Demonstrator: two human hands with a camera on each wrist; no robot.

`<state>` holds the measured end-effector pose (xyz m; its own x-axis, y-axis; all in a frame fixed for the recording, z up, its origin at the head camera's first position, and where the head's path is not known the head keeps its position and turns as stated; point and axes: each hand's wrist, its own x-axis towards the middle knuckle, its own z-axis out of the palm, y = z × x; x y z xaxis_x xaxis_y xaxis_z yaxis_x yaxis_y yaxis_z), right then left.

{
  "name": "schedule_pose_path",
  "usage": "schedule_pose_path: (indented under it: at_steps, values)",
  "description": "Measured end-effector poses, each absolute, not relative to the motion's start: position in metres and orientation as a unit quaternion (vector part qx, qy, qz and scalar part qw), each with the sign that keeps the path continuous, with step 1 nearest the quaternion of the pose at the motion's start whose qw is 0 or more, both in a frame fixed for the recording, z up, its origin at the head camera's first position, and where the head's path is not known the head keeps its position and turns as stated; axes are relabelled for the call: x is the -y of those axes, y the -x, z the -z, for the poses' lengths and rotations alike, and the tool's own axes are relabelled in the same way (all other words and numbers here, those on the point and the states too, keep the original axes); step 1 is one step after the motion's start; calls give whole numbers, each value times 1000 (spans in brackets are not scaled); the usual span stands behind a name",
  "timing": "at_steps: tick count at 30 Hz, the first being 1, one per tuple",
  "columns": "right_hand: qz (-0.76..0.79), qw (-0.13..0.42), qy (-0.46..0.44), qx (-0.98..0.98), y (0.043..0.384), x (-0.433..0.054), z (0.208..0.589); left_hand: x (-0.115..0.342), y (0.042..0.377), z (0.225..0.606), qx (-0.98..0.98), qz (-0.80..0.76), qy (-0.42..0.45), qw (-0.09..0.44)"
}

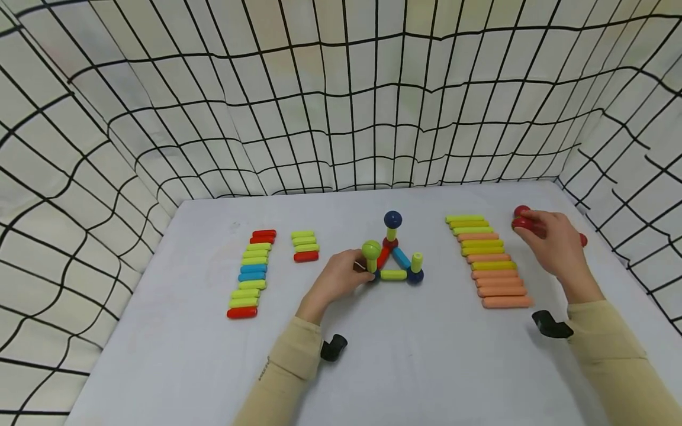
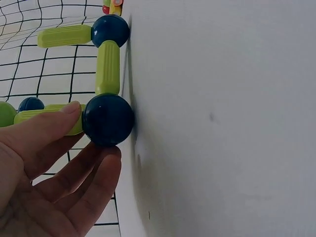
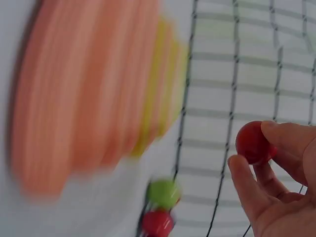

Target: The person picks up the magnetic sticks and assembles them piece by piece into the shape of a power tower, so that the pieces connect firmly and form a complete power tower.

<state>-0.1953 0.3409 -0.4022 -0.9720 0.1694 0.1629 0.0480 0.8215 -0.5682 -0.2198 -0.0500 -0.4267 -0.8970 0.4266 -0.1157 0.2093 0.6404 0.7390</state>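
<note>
My left hand (image 1: 341, 275) grips the near left corner of a triangular ball-and-stick frame (image 1: 393, 275). In the left wrist view, the thumb lies on a lime stick and the fingertips touch the dark blue corner ball (image 2: 108, 120). Upright lime sticks stand on the corners: a green ball (image 1: 371, 249) tops the left one, a dark blue ball (image 1: 392, 219) the far one, and the right stick (image 1: 418, 261) has a bare top. Raised off at the far right, my right hand (image 1: 554, 242) pinches a red ball (image 3: 253, 142) between thumb and fingers.
Salmon and yellow sticks (image 1: 503, 291) lie in a column right of the frame. Shorter lime, blue and red sticks (image 1: 250, 276) form columns at left. More balls, one green (image 3: 164, 192), lie near the right hand. Black-lined netting (image 1: 346, 118) encloses the white table.
</note>
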Motion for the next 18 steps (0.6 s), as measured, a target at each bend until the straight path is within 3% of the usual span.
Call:
schedule_pose_path:
  at_steps: [5, 11, 18]
  values:
    - [-409, 31, -16, 912, 187, -293, 380, 48, 221, 429, -896, -382, -180, 136]
    - [-494, -43, -96, 863, 186, -242, 389, 44, 222, 429, -903, -371, -172, 131]
    - [-536, -82, -93, 835, 187, -214, 401, 41, 221, 429, -909, -358, -173, 125]
